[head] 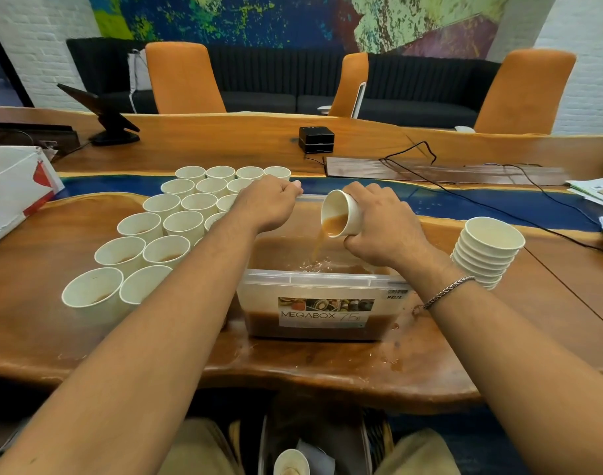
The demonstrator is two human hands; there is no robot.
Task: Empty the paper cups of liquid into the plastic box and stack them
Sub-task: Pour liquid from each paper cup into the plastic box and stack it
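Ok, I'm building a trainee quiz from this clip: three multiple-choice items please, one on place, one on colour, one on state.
1. Where is the stack of empty cups relative to the plastic box? A) left of it B) right of it C) inside it
2. What colour is the liquid in the box? A) green B) clear C) brown
3. How is the cup in the right hand? A) upright, full B) tilted, pouring C) crushed flat
1 B: it stands off the box's right end. 2 C: brown fills the box. 3 B: a stream runs from its rim.
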